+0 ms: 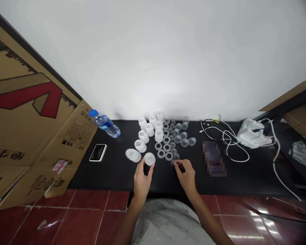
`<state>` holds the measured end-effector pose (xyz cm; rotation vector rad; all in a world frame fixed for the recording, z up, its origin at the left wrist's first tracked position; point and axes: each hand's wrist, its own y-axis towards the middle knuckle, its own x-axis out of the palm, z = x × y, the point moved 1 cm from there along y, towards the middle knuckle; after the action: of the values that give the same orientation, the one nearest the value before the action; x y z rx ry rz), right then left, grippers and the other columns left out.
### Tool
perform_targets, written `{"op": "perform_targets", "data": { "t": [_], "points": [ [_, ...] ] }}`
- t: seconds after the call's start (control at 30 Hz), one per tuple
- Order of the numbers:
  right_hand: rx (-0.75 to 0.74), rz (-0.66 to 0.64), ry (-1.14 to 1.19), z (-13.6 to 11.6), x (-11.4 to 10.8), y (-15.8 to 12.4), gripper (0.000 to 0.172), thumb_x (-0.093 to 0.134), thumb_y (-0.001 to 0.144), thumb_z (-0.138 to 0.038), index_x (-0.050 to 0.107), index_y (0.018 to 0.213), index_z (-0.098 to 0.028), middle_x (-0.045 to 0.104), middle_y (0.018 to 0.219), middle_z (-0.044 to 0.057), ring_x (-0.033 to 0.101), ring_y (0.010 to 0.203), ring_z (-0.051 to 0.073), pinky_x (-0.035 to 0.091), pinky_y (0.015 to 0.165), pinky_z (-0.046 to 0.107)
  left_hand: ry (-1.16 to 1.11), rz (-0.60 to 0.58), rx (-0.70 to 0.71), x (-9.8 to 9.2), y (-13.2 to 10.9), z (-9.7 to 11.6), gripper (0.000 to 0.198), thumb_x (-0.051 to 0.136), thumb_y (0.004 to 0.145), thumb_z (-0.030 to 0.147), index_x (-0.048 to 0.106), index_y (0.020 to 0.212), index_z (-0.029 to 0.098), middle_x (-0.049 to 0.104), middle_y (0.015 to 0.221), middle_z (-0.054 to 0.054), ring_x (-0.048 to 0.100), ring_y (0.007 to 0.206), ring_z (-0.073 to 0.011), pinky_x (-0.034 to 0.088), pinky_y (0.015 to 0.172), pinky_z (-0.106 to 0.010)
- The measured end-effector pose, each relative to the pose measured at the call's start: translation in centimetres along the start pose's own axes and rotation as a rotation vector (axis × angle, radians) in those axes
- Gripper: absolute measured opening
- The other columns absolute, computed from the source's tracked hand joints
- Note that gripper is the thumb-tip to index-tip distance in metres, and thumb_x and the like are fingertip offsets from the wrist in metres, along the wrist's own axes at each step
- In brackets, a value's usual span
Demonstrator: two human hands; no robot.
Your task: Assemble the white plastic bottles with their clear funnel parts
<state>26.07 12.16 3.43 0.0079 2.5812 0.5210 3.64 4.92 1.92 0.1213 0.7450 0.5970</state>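
Left hand [142, 178] had a white cup [150, 159] gripped by its sides between thumb and fingers, toward the bench's [112, 177] near edge, about mid-length. Right hand [187, 175] had thumb and fingertip pinched on the rim of a small clear disc [172, 163], also toward the near edge; couldn't tell whether it was off the surface. Cup looked light, stiff, smooth plastic, so probably a bit slippery; best hold was around the side wall, below the rim. Disc looked thin and silicone-soft: likely next to no weight, easy to crease, hard to break; edge pinch suited it. More white cups [158, 137] stood toward the far edge, then clear rings [169, 160], then clear domes [177, 139] toward the right end. Domes probably dented if squeezed; base rim was the safer hold.
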Motion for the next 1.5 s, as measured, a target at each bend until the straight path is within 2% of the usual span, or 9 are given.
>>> {"op": "perform_targets", "data": {
  "t": [0.2, 0.3, 0.4, 0.5, 0.67, 0.87, 1.07, 1.33, 1.5],
  "points": [
    [0.053, -0.011, 0.048, -0.5, -0.6, 0.0, 0.021, 0.068, 0.107, -0.038, 0.072, 0.092, -0.024, 0.066, 0.085, 0.002, 0.062, 0.075, 0.019, 0.052, 0.069, 0.031, -0.029, -0.014, -0.053, -0.1, 0.3, 0.1, 0.053, 0.066, 0.106, 0.049, 0.061, 0.151, 0.020, 0.076, 0.137, -0.019, 0.076, 0.124, -0.0360, 0.062, 0.107, -0.052],
    [0.052, -0.022, 0.083, -0.5, -0.5, -0.1, 0.018, 0.064, 0.109, -0.038, 0.072, 0.102, -0.024, 0.072, 0.096, 0.005, 0.067, 0.079, 0.020, 0.054, 0.072, 0.032, -0.063, 0.026, -0.053, -0.5, -1.4, 0.3, 0.057, 0.068, 0.106, 0.044, 0.054, 0.156, 0.020, 0.072, 0.143, -0.018, 0.075, 0.126, -0.0337, 0.063, 0.107, -0.051],
    [0.055, -0.057, 0.092, -0.4, -0.4, -0.2, 0.020, 0.061, 0.111, -0.038, 0.073, 0.119, -0.024, 0.075, 0.103, 0.007, 0.070, 0.083, 0.021, 0.057, 0.076, 0.032, -0.025, 0.138, 0.032, -1.2, -3.2, 1.1, 0.038, 0.071, 0.103, 0.036, 0.064, 0.137, 0.020, 0.073, 0.131, -0.017, 0.075, 0.117, -0.0329, 0.066, 0.097, -0.050],
    [0.035, -0.126, 0.090, -0.4, -0.3, -0.2, 0.029, 0.058, 0.112, -0.037, 0.071, 0.135, -0.025, 0.075, 0.102, 0.007, 0.070, 0.085, 0.022, 0.058, 0.078, 0.033, -0.035, -0.059, 0.224, -1.3, -3.8, 2.9, 0.023, 0.061, 0.107, 0.020, 0.068, 0.129, 0.024, 0.077, 0.121, -0.012, 0.076, 0.115, -0.0290, 0.066, 0.097, -0.046],
    [0.005, -0.212, 0.095, -0.5, -0.3, -0.2, 0.025, 0.058, 0.112, -0.037, 0.072, 0.130, -0.026, 0.076, 0.115, 0.010, 0.072, 0.096, 0.025, 0.059, 0.085, 0.036, -0.038, -0.273, 0.346, 0.5, -1.7, 5.6, 0.052, 0.044, 0.111, 0.011, 0.049, 0.161, 0.024, 0.064, 0.158, -0.012, 0.061, 0.148, -0.0273, 0.058, 0.120, -0.049],
    [-0.009, -0.202, 0.082, -0.5, -0.4, -0.3, 0.023, 0.058, 0.112, -0.036, 0.071, 0.129, -0.027, 0.077, 0.114, 0.009, 0.072, 0.090, 0.024, 0.059, 0.082, 0.036, 0.020, -0.238, 0.363, 2.7, 0.5, 6.0, 0.061, 0.043, 0.113, 0.015, 0.031, 0.172, 0.024, 0.042, 0.176, -0.012, 0.042, 0.163, -0.0287, 0.051, 0.128, -0.054],
    [0.008, -0.233, 0.120, -0.5, -0.3, -0.4, 0.013, 0.059, 0.112, -0.034, 0.070, 0.112, -0.027, 0.078, 0.130, 0.010, 0.076, 0.106, 0.026, 0.059, 0.090, 0.037, 0.046, -0.264, 0.364, 2.3, 0.5, 4.7, 0.061, 0.045, 0.113, 0.017, 0.033, 0.172, 0.025, 0.047, 0.173, -0.013, 0.045, 0.161, -0.0290, 0.052, 0.127, -0.054],
    [-0.027, -0.092, 0.120, -0.2, -0.1, -0.2, 0.015, 0.065, 0.109, -0.036, 0.076, 0.112, -0.027, 0.080, 0.107, 0.008, 0.076, 0.092, 0.024, 0.063, 0.079, 0.035, 0.077, -0.304, 0.391, 2.3, 0.1, 3.9, 0.063, 0.041, 0.112, 0.013, 0.031, 0.173, 0.024, 0.045, 0.174, -0.013, 0.041, 0.163, -0.0292, 0.053, 0.126, -0.055],
    [-0.042, -0.032, 0.113, -0.1, -0.2, -0.1, 0.013, 0.066, 0.108, -0.035, 0.076, 0.106, -0.027, 0.081, 0.111, 0.009, 0.076, 0.101, 0.027, 0.064, 0.081, 0.040, 0.086, -0.372, 0.470, 2.7, 0.2, 4.5, 0.067, 0.042, 0.105, 0.003, 0.040, 0.169, 0.024, 0.050, 0.172, -0.011, 0.039, 0.164, -0.0279, 0.051, 0.126, -0.054]
  ]
}}
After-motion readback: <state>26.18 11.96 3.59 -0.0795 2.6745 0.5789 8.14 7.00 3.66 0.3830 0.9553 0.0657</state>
